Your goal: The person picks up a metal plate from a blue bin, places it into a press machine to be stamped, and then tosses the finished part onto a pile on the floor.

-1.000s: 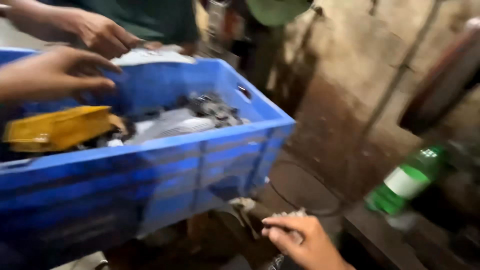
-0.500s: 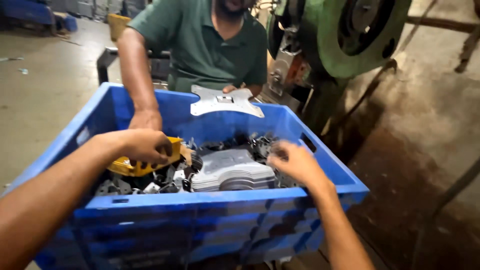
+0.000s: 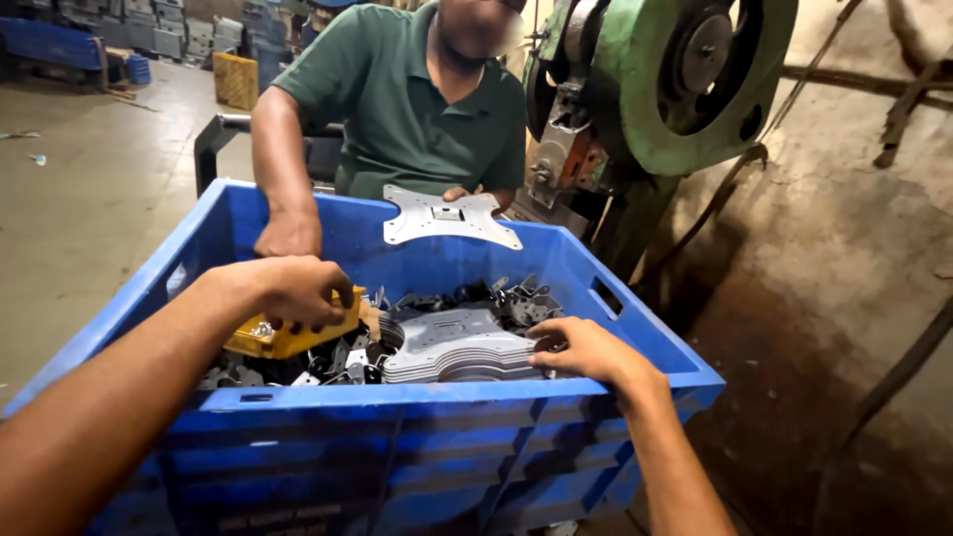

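Two hands, head view: both of the wearer's hands are inside the blue crate, which is the landmark for every place below.
Left hand: curled down over the yellow tray, fingers wrapped across its top edge and gripping it, at the left side of the crate's inside.
Yellow tray: small, shallow, lying on the loose metal scraps in the left half of the crate, with a few small metal bits in it.
Right hand: half open, fingers bent, fingertips touching the right edge of the stack of grey plates; whether it grips the stack I cannot tell.
Stack of grey plates: flat stamped plates piled neatly, in the middle of the crate, just right of the yellow tray.
Metal scraps: dark and silver pieces spread over the crate's floor, around the stack and toward the far wall.
Co-worker: a person in a green shirt sits behind the crate's far wall, one hand resting on the far left rim.
Single plate: a flat grey plate with four arms, held at the far rim by that person's other hand, mostly hidden behind it.
Green press machine: stands behind the crate's far right corner.
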